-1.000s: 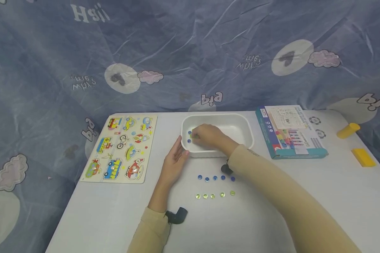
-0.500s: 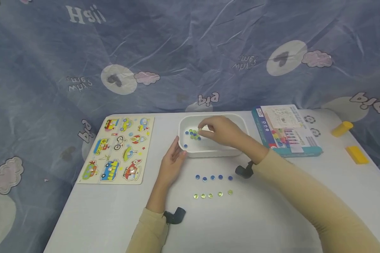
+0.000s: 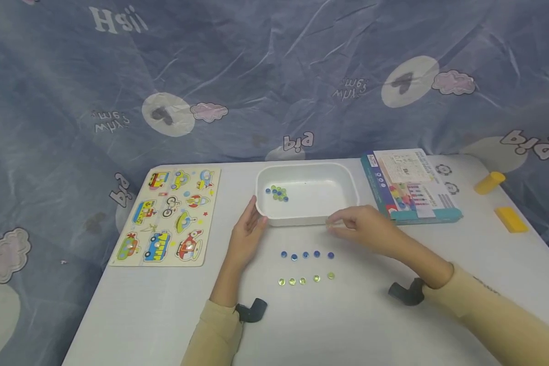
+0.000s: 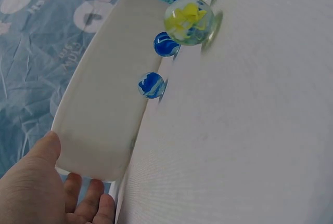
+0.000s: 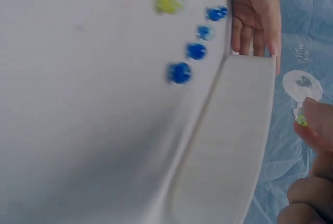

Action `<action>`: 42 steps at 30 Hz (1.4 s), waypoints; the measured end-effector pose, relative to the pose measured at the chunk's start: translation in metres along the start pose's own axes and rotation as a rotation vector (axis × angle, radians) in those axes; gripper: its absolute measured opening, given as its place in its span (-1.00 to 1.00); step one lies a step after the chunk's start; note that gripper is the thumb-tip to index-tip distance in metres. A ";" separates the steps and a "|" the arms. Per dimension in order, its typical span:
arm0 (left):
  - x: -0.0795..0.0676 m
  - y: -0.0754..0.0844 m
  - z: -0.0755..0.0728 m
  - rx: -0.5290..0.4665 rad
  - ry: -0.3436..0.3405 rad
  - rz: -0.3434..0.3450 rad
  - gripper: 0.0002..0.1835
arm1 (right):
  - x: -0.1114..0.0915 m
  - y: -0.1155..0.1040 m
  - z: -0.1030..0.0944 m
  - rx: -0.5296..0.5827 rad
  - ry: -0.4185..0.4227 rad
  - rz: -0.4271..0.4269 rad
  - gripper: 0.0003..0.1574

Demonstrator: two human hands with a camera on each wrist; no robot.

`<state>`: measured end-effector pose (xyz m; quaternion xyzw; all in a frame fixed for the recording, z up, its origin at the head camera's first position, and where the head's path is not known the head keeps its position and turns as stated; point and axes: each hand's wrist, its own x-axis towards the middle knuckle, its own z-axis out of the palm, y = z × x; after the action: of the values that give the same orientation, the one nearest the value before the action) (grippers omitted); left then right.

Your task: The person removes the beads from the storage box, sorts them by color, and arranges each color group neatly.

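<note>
My left hand (image 3: 245, 239) holds the front left corner of a white tray (image 3: 297, 222), thumb at the rim (image 4: 50, 148) and fingers by the end wall. Inside the tray's left part lies a cluster of blue and yellow-green marbles (image 3: 279, 193). Just off the front right corner, my right hand (image 3: 370, 230) pinches a yellow-green marble (image 5: 302, 117) between thumb and fingertip; the head view hides this marble. On the table before the tray runs a row of blue marbles (image 3: 305, 254), and nearer me a row of yellow-green marbles (image 3: 303, 280).
A wooden vehicle puzzle board (image 3: 166, 216) lies at the left. Right of the tray is a flat toy box (image 3: 414, 185). Farther right are a yellow cylinder (image 3: 489, 183) and a yellow block (image 3: 511, 219). A printed blue cloth (image 3: 256, 76) hangs behind the table (image 3: 357, 325).
My right hand has come up out of the tray and moved right and toward me, past its front rim, with a marble in its fingertips. My left hand has stayed at the tray corner.
</note>
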<state>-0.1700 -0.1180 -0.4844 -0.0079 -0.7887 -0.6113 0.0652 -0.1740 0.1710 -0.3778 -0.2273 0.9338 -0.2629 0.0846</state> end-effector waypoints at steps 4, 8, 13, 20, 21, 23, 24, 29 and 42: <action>0.001 -0.002 -0.001 -0.010 0.002 -0.018 -0.34 | -0.018 0.016 0.012 0.039 -0.062 0.022 -0.76; 0.002 -0.003 0.000 -0.010 0.003 -0.025 -0.33 | -0.031 0.028 0.024 0.051 -0.146 0.051 -0.80; 0.001 0.000 -0.001 0.008 0.004 -0.016 -0.33 | -0.040 0.034 0.034 0.059 -0.196 0.110 -0.80; -0.005 0.014 -0.002 -0.030 0.010 -0.025 -0.32 | -0.047 0.034 0.043 0.070 -0.229 0.141 -0.79; -0.006 0.017 -0.002 -0.037 0.008 -0.029 -0.32 | -0.047 0.034 0.045 0.066 -0.233 0.144 -0.79; -0.008 0.022 -0.003 -0.048 0.001 -0.035 -0.32 | -0.047 0.035 0.046 0.051 -0.236 0.149 -0.79; -0.008 0.022 -0.003 -0.048 0.001 -0.033 -0.32 | -0.048 0.035 0.047 0.042 -0.237 0.148 -0.79; -0.003 0.008 0.000 -0.030 0.013 -0.007 -0.32 | -0.049 0.035 0.049 0.013 -0.226 0.144 -0.78; 0.000 -0.003 0.000 -0.015 -0.008 0.012 -0.33 | -0.038 0.029 0.018 0.036 -0.113 0.077 -0.72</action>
<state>-0.1707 -0.1182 -0.4873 -0.0159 -0.7843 -0.6167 0.0656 -0.1470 0.2029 -0.4068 -0.2042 0.9308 -0.2628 0.1513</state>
